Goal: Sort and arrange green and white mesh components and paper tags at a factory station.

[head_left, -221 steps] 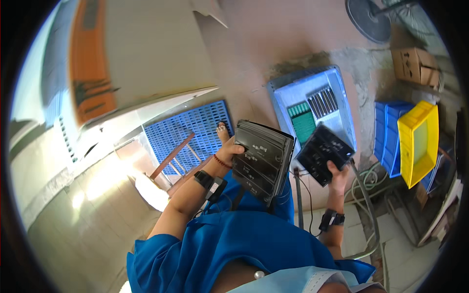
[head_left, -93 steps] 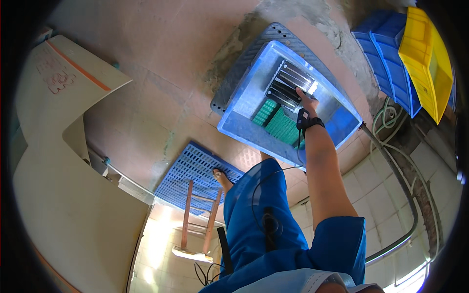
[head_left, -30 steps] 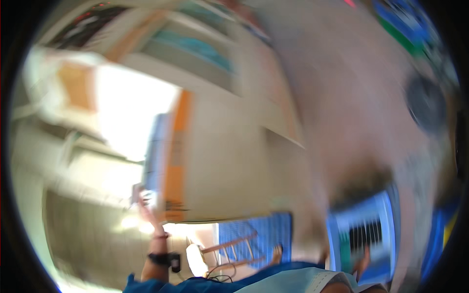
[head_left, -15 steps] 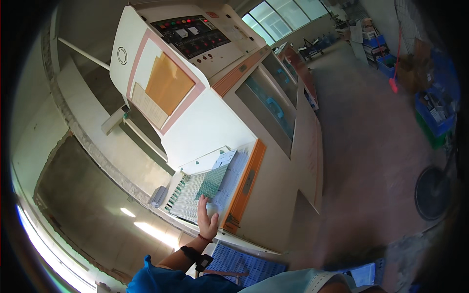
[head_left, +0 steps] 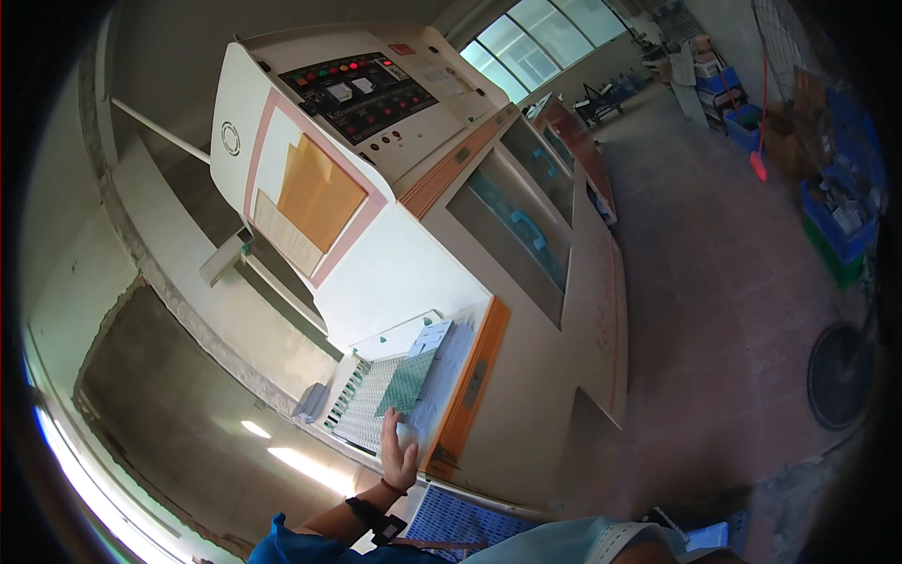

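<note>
My left hand [head_left: 398, 458] reaches up from the lower edge, with a dark band and a small device on the wrist. Its fingers are stretched out, and the fingertips are at the near corner of a green patterned panel [head_left: 410, 381]. A pale rounded patch shows beside the fingers; I cannot make out what it is. The panel lies flat on the roller conveyor [head_left: 363, 411] at the machine's infeed. Beyond it, a light blue-white sheet [head_left: 430, 338] rests against the panel's far end. My right hand is out of view.
The tall white machine [head_left: 376, 273] has a control panel [head_left: 357, 94] with lit lamps and blue-handled windows. A blue perforated crate [head_left: 465, 517] sits below the infeed. Blue bins [head_left: 836, 211] and a round black object [head_left: 839, 376] stand along the right.
The view has shifted, so the infeed and my left hand sit lower in the picture. The hand stays at the same corner of the green panel.
</note>
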`<action>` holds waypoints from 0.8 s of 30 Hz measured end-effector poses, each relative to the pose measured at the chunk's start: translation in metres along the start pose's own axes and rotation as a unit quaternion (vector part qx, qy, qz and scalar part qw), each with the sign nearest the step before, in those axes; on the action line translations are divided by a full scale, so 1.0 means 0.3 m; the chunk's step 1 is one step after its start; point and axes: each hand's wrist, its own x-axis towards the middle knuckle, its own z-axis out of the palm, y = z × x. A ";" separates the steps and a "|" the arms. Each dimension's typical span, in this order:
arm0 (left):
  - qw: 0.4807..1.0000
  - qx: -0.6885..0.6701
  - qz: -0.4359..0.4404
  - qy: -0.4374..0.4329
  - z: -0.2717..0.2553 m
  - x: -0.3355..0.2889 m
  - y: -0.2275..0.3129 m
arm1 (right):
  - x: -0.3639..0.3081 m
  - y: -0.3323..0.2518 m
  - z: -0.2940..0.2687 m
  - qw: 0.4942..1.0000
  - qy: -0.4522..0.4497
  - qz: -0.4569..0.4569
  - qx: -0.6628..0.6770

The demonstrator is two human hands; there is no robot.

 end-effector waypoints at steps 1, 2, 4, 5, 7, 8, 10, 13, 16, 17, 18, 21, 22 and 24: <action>1.000 -0.004 -0.004 -0.004 -0.003 0.000 0.003 | 0.108 -0.123 0.028 1.000 0.000 0.000 0.002; 1.000 -0.010 -0.006 -0.009 -0.003 0.001 0.006 | 0.241 -0.288 0.052 0.936 0.134 0.315 0.086; 1.000 -0.006 -0.005 -0.007 0.000 -0.008 0.000 | 0.283 -0.277 0.075 0.752 0.247 0.589 0.162; 1.000 -0.004 -0.007 -0.006 0.002 -0.013 -0.004 | 0.302 -0.280 0.085 0.764 0.233 0.574 0.181; 1.000 -0.006 -0.002 -0.006 -0.003 -0.016 -0.004 | 0.316 -0.218 0.102 0.783 0.207 0.546 0.214; 1.000 -0.008 0.002 -0.006 -0.009 -0.023 -0.001 | 0.320 -0.191 0.107 0.792 0.193 0.532 0.230; 1.000 -0.012 -0.001 -0.004 -0.005 -0.028 0.005 | 0.339 -0.103 0.129 0.809 0.165 0.503 0.256; 1.000 -0.018 0.000 -0.003 -0.008 -0.022 0.011 | 0.363 -0.084 0.173 0.826 0.124 0.473 0.280; 1.000 -0.012 0.018 -0.002 -0.006 0.006 0.017 | 0.465 -0.123 0.271 0.841 0.108 0.313 0.427; 1.000 -0.002 0.024 0.011 -0.021 0.008 0.018 | 0.483 -0.120 0.297 0.827 0.114 0.329 0.441; 0.999 -0.008 0.030 0.018 -0.018 0.017 0.013 | 0.478 -0.123 0.314 0.838 0.109 0.332 0.419; 0.999 -0.035 0.026 0.024 -0.021 0.046 0.035 | 0.483 -0.173 0.369 0.855 0.061 0.313 0.410; 0.998 -0.047 0.022 0.026 -0.017 0.049 0.026 | 0.493 -0.197 0.397 0.860 0.054 0.305 0.407; 0.997 -0.059 0.026 0.033 -0.023 0.040 0.001 | 0.507 -0.237 0.462 0.842 0.049 0.312 0.437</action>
